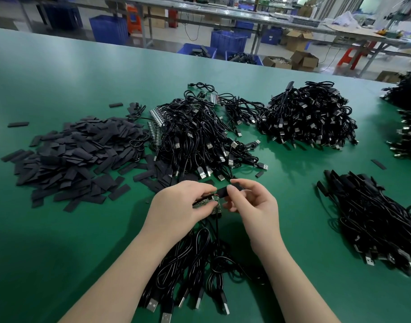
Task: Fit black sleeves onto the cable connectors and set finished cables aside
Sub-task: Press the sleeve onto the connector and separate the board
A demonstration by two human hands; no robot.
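Flat black rubbery sleeve (pixel 223 191) pinched in right hand (pixel 253 201), long axis left-right, open end facing small green circuit-board connectors (pixel 205 202) gripped by left hand (pixel 176 206), just beside; above green worktop (pixel 59 229). Likely next: slide leftward.

Green table (pixel 59 229); beyond it blue crates (pixel 227 41), cardboard boxes (pixel 303 60), red stool (pixel 350 57)

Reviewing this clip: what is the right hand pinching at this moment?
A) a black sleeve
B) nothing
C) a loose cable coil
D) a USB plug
A: the right hand pinches a black sleeve between thumb and fingers, held up against the small circuit boards gripped in the left hand.
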